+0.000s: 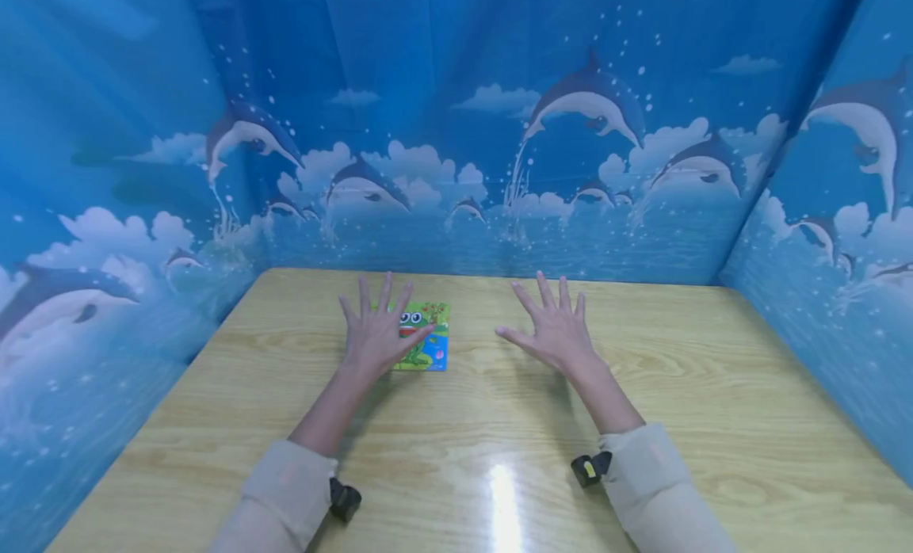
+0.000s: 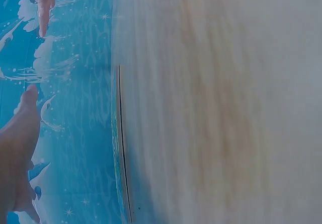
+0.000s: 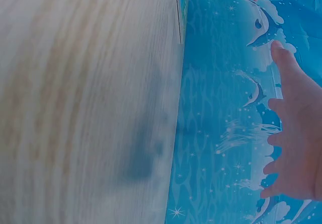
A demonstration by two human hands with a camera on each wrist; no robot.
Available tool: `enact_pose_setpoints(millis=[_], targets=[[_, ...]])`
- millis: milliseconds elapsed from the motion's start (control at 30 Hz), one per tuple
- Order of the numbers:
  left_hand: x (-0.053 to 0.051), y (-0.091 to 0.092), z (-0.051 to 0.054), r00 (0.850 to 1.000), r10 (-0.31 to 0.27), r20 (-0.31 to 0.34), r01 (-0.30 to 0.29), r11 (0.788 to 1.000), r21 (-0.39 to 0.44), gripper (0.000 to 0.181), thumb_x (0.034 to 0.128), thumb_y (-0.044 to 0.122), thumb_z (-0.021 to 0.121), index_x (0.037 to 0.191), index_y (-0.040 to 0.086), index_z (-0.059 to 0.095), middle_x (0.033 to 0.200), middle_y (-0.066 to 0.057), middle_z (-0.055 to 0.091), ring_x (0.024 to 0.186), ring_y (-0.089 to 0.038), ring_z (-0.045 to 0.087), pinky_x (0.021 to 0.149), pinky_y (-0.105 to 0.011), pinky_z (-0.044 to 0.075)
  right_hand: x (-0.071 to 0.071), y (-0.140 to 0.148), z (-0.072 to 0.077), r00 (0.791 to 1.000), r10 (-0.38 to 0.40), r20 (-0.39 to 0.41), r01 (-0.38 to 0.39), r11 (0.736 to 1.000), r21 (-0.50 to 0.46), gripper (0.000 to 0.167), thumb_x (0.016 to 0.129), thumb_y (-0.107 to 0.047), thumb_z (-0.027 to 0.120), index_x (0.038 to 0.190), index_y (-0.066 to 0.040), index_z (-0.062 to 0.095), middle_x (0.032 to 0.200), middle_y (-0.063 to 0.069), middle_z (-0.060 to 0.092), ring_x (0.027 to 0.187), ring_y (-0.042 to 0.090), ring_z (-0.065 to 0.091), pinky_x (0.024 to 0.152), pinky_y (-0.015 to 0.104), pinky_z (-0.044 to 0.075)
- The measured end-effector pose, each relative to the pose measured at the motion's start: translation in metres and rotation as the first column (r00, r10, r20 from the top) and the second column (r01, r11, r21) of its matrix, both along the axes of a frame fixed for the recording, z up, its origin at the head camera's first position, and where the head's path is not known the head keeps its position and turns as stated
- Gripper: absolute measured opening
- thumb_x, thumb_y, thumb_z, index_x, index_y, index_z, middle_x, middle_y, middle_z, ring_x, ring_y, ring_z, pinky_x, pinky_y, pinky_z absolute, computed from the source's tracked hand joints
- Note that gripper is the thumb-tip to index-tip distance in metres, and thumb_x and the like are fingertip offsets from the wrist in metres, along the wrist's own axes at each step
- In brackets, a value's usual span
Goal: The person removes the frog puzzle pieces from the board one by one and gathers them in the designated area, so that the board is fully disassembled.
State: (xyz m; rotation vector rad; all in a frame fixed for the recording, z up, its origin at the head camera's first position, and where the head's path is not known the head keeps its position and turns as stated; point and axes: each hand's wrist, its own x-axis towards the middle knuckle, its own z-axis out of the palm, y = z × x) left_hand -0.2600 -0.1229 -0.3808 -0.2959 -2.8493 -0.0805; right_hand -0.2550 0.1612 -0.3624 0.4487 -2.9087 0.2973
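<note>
Held the left hand with fingers spread wide over the left part of the frog picture board, apparently clear of its surface and gripping nothing. Held the right hand just as wide and just as unladen above the bench, well to the board's right. Found the board lying flat near the bench's back edge, left of that edge's middle and nearer the back-left corner than the back-right. Could not make out the board's left side, hidden behind the left hand. For good handling, seemed best to lower both hands evenly, narrow each grip only at the board's opposite side edges, and press inward lightly. Seemed wise to mind the thin, flat build: likely hard to pick up from above, easier from an edge tipped up slightly by a fingertip. Risked skidding toward the back edge under any push from the front.
</note>
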Motion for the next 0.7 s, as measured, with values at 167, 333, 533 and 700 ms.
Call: enact_pose_setpoints(millis=[167, 333, 533, 700], targets=[[0.002, -0.001, -0.001, 1.000, -0.006, 0.002, 0.006, 1.000, 0.011, 0.084, 0.0821, 0.073, 0.033, 0.148, 0.024, 0.016, 0.151, -0.009, -0.005, 0.129, -0.044, -0.016, 0.096, -0.066, -0.010, 0.000, -0.002, -0.002, 1.000, 0.003, 0.000, -0.003, 1.000, 0.005, 0.084, 0.081, -0.072, 0.039, 0.148, -0.024, 0.020, 0.151, 0.014, 0.001, 0.131, 0.044, -0.009, 0.099, 0.063, -0.009], [0.002, -0.002, -0.001, 1.000, -0.011, -0.014, 0.011, 1.000, 0.001, 0.084, 0.0822, 0.073, 0.033, 0.148, 0.023, 0.019, 0.151, -0.010, -0.003, 0.130, -0.044, -0.014, 0.096, -0.067, -0.010, 0.001, -0.006, -0.004, 1.000, 0.010, -0.008, -0.010, 1.000, 0.007, 0.084, 0.081, -0.072, 0.039, 0.148, -0.024, 0.020, 0.152, 0.013, 0.002, 0.131, 0.044, -0.009, 0.099, 0.063, -0.008], [0.004, -0.005, -0.002, 1.000, -0.008, -0.013, 0.008, 1.000, -0.014, 0.085, 0.0815, 0.075, 0.031, 0.148, 0.025, 0.016, 0.151, -0.010, -0.005, 0.129, -0.041, -0.020, 0.096, -0.067, -0.010, 0.002, -0.017, -0.007, 0.999, 0.033, -0.011, -0.033, 0.999, -0.020, 0.084, 0.081, -0.071, 0.042, 0.147, -0.023, 0.023, 0.152, 0.012, 0.001, 0.132, 0.045, -0.005, 0.100, 0.064, -0.006], [0.007, -0.011, -0.004, 1.000, -0.007, 0.005, 0.007, 1.000, 0.014, 0.085, 0.0816, 0.074, 0.033, 0.148, 0.027, 0.012, 0.151, -0.008, -0.008, 0.129, -0.039, -0.023, 0.095, -0.064, -0.015, 0.003, -0.032, -0.013, 0.998, 0.056, -0.022, -0.056, 0.998, -0.042, 0.083, 0.081, -0.071, 0.042, 0.147, -0.024, 0.024, 0.152, 0.013, 0.005, 0.132, 0.046, 0.000, 0.100, 0.066, 0.004]])
